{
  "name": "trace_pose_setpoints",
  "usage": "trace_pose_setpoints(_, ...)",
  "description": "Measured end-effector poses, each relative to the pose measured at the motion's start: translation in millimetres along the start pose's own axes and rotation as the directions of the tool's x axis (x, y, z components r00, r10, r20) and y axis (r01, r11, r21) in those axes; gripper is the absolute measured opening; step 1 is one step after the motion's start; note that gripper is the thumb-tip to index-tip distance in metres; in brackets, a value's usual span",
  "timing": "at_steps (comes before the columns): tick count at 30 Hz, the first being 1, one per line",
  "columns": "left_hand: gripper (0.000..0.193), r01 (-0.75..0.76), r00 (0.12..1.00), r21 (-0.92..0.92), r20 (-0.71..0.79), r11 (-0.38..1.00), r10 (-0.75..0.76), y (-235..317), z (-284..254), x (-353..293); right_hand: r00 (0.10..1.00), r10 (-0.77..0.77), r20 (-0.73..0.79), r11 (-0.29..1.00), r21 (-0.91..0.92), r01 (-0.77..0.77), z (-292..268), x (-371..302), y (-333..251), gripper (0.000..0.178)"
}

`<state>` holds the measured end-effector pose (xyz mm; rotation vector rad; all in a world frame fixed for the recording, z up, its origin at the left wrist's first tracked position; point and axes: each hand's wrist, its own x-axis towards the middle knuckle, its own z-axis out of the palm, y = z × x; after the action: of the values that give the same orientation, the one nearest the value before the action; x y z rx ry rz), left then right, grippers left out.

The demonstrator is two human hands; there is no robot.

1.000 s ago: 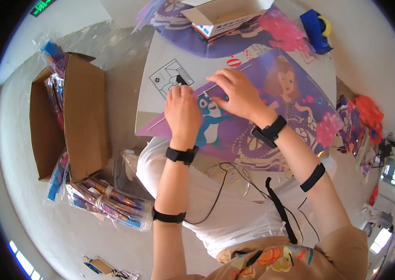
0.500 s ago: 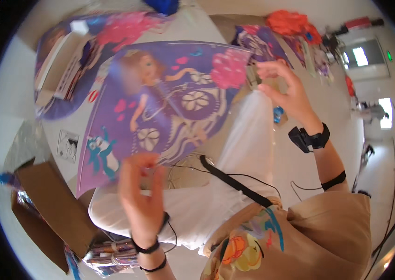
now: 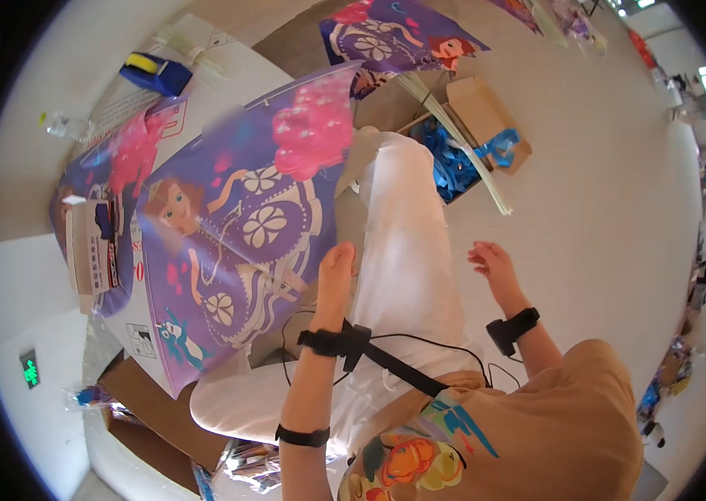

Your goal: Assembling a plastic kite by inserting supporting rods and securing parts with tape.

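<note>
Seated person, head view. The left hand (image 3: 335, 269) is closed in a grip on the lower right edge of a purple kite (image 3: 240, 225) printed with a cartoon figure and pink balloons; from that grip the kite spreads away up and to the left, partly over the white-trousered lap (image 3: 407, 275) and partly over the white surface (image 3: 119, 117). The right hand (image 3: 493, 265) is released, fingers loosely spread, holding nothing and well apart to the right of the grip, above the floor. Beyond the grip lie a second printed kite (image 3: 395, 37) and an open cardboard box (image 3: 474, 134) of blue pieces with a bundle of pale rods (image 3: 453, 134) laid across it. By appearance the kite is spread flat and whole, handling of this kite looks well advanced, and a further kite beyond remains untouched. Against the picture half a second before, the right hand has let go of the kite's corner, and the left hand has moved onto its edge.
</note>
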<state>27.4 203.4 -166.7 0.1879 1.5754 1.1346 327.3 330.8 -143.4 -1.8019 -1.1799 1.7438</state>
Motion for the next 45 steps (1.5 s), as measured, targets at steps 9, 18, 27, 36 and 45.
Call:
trace_pose_setpoints(9,0.015,0.163,0.982,-0.632,0.03,0.758,-0.187,-13.1,18.7,41.3,0.956,0.281,0.084,0.913,0.285,-0.293,11.7,9.1,66.6,0.032)
trace_pose_setpoints(18,0.036,-0.105,0.954,-0.332,-0.3,0.937,0.0,39.8,35.9,6.3,0.865,0.291,0.409,0.658,0.571,-0.491,38.6,47.3,67.2,0.052)
trace_pose_setpoints(27,0.029,-0.335,0.877,-0.021,-0.373,0.942,0.303,96.8,64.8,-41.8,0.868,0.141,0.475,0.468,0.741,-0.482,63.5,90.0,52.5,0.045)
trace_pose_setpoints(36,0.028,-0.546,0.808,0.109,-0.194,0.831,0.556,120.7,76.3,-72.4,0.634,-0.715,0.295,0.566,-0.288,0.772,55.5,73.9,10.6,0.025)
trace_pose_setpoints(45,0.026,-0.605,0.782,0.132,-0.087,0.786,0.617,148.1,88.5,-107.6,0.555,-0.7,0.449,0.321,-0.496,0.806,18.3,34.8,-24.1,0.009)
